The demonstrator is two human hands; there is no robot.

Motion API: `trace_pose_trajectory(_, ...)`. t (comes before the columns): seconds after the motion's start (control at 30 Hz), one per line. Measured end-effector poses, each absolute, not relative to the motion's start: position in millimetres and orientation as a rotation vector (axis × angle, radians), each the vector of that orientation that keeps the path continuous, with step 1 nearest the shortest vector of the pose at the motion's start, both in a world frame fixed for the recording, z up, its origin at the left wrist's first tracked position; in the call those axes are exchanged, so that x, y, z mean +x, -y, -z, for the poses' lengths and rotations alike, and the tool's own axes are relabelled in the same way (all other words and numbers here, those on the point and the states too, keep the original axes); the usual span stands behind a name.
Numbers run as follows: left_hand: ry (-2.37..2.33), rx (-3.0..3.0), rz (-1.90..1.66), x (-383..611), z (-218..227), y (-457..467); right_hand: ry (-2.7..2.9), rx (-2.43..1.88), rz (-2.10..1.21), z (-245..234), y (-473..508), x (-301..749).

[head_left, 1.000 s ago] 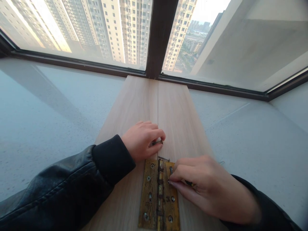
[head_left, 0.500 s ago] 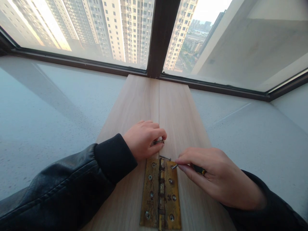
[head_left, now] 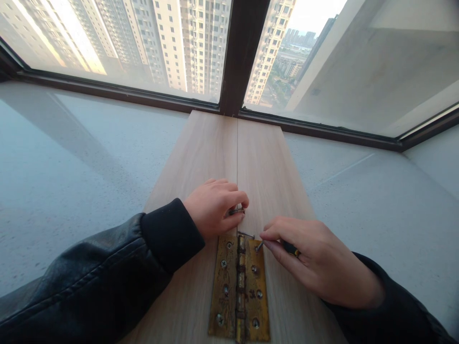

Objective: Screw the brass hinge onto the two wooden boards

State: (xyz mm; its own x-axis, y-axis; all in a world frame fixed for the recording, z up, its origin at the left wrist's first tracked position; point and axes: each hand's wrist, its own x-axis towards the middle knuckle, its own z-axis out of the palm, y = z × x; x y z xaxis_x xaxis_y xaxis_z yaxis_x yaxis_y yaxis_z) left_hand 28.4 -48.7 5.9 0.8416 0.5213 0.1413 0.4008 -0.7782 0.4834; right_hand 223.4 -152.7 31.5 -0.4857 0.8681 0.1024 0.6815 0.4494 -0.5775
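A tarnished brass hinge (head_left: pixel 239 291) lies flat across the seam of two pale wooden boards (head_left: pixel 258 167). My left hand (head_left: pixel 215 212) rests on the boards just above the hinge, fingers curled and pinching a few dark screws (head_left: pixel 236 210). My right hand (head_left: pixel 308 258) is closed on a small screwdriver with a black and yellow handle (head_left: pixel 291 249), and its fingertips hold a screw (head_left: pixel 258 246) at the top corner of the hinge's right leaf. Another loose screw (head_left: pixel 245 234) lies just above the hinge.
The boards run away from me across a grey speckled windowsill (head_left: pixel 89 157) up to a dark window frame (head_left: pixel 240 57). Tall apartment blocks show through the glass. The sill stretches wide on both sides of the boards.
My right hand has moved up from the middle of the right leaf to its top corner, carrying the screw and screwdriver. My left hand has stayed put.
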Motion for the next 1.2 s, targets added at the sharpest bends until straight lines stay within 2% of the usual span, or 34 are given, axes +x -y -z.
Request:
trace_pose_trajectory(0.7,-0.68,2.575,-0.374,28.0,-5.7,49.8,2.339,-1.32,-0.701,-30.6,154.2,224.5)
trace_pose_trajectory(1.2,-0.687,2.577,-0.375,27.8,-6.8,49.3,2.376,-1.157,-0.767,-37.1,162.2,222.2)
